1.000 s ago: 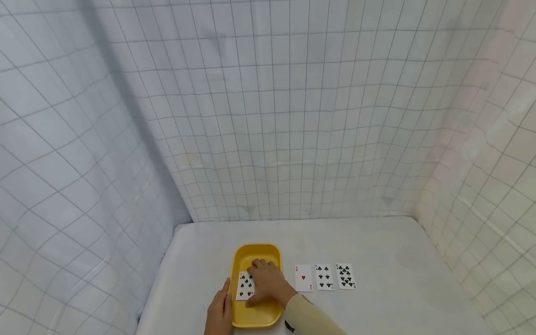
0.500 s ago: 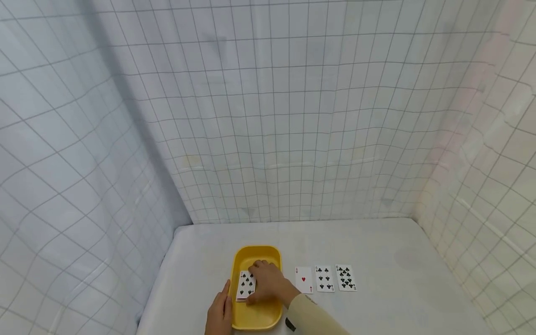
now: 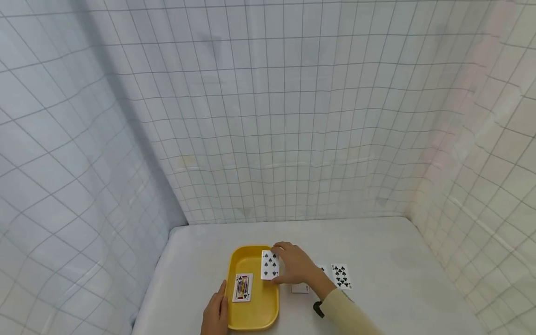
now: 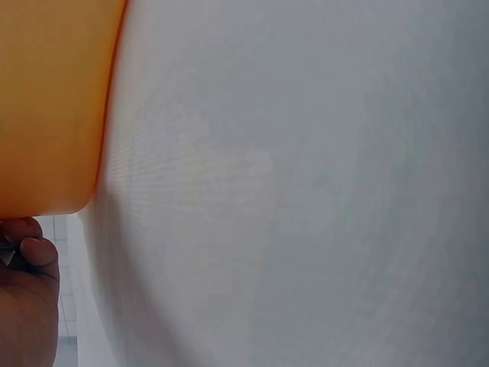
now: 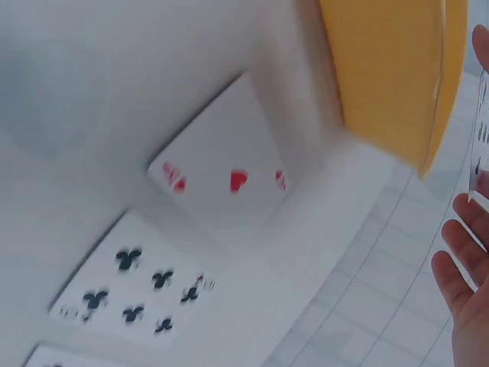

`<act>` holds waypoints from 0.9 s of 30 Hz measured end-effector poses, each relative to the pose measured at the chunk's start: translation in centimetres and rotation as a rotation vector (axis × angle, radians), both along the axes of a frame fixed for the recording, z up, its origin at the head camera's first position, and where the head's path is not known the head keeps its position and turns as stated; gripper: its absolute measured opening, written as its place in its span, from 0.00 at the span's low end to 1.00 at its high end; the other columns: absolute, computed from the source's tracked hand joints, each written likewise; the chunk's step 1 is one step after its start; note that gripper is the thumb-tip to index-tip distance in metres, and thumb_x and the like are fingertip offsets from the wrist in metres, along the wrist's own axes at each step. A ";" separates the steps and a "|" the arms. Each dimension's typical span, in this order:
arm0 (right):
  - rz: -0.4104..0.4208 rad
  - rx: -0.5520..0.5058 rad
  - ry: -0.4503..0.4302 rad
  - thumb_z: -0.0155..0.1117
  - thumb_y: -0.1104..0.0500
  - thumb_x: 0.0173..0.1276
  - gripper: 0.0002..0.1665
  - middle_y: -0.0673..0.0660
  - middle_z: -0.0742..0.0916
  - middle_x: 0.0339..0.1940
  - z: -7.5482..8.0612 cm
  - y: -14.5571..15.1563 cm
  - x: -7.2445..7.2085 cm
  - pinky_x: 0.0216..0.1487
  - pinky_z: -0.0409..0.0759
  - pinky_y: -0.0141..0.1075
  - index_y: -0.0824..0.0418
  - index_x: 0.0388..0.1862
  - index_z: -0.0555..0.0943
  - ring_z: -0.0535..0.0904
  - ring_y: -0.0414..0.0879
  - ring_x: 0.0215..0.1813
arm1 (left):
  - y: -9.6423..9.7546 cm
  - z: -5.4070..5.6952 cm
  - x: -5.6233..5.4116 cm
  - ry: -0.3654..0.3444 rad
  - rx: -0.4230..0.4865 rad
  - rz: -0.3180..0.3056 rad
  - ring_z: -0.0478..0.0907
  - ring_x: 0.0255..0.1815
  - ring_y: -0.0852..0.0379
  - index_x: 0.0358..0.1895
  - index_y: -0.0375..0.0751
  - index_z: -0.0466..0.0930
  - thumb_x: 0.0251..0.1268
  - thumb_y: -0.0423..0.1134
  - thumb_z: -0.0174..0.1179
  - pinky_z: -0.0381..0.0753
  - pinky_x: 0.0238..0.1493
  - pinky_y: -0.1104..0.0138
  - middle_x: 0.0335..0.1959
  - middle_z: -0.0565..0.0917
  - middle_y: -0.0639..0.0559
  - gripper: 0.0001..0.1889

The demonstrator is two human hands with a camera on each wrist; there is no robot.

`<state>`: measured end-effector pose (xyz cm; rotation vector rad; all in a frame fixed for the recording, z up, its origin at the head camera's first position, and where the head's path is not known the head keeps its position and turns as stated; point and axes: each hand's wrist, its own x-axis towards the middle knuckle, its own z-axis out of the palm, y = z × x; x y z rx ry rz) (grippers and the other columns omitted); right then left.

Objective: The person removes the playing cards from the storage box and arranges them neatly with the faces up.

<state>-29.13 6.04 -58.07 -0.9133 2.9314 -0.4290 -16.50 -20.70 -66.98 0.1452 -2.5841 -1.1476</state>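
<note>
Between thumb and fingers my right hand (image 3: 295,264) pinches a playing card of spades (image 3: 269,266), raised over the right side of the yellow tray (image 3: 266,316). The right wrist view catches this spades card (image 5: 480,141) nearly edge-on, with fingers (image 5: 462,245) below it. My left hand (image 3: 215,311) grips the tray's left rim; in the left wrist view its curled fingers (image 4: 34,248) are right at the orange-looking tray wall (image 4: 53,115). A black-suited face card (image 3: 242,288) lies face up in the tray's left half.
Right of the tray, the ace of hearts (image 5: 229,138) and six of clubs (image 5: 134,287) lie face up, partly covered by my right arm in the head view. Beyond them lies another clubs card (image 3: 342,277). Grid-patterned white sheets (image 3: 268,139) enclose the white table (image 3: 402,270).
My right hand has lifted the spades card off the spot in the tray and carried it right, uncovering the face card. The left hand stays at the tray's rim.
</note>
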 end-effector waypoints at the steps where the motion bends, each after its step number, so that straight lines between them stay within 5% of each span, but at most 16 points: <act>1: -0.008 -0.005 -0.004 0.78 0.27 0.51 0.58 0.51 0.74 0.77 0.1 1.1 0.0 0.74 0.71 0.51 0.50 0.77 0.71 0.70 0.52 0.76 | 0.0 0.0 0.0 -0.005 -0.005 -0.003 0.63 0.26 0.70 0.74 0.36 0.72 0.79 0.33 0.53 0.70 0.32 0.71 0.33 0.77 0.55 0.23; 9: -0.112 -0.062 -0.029 0.83 0.35 0.50 0.56 0.55 0.73 0.77 0.7 10.8 0.3 0.72 0.70 0.59 0.52 0.75 0.73 0.70 0.59 0.75 | -0.1 0.0 0.1 -0.032 0.008 -0.014 0.63 0.26 0.69 0.75 0.35 0.70 0.80 0.33 0.51 0.70 0.30 0.71 0.33 0.77 0.54 0.23; 16: -0.226 0.012 -0.031 0.85 0.37 0.47 0.55 0.61 0.76 0.74 -0.5 18.6 0.7 0.70 0.71 0.61 0.56 0.72 0.76 0.72 0.63 0.72 | -0.3 0.1 0.1 -0.054 0.010 -0.005 0.63 0.26 0.69 0.76 0.36 0.69 0.81 0.33 0.51 0.71 0.31 0.71 0.35 0.78 0.52 0.24; 27: -0.208 0.052 -0.093 0.87 0.40 0.43 0.55 0.68 0.80 0.67 -2.6 25.5 2.0 0.62 0.73 0.68 0.63 0.67 0.78 0.74 0.70 0.67 | 0.0 0.3 -0.1 0.014 -0.001 -0.018 0.64 0.28 0.69 0.75 0.35 0.70 0.82 0.33 0.50 0.73 0.33 0.70 0.36 0.79 0.51 0.23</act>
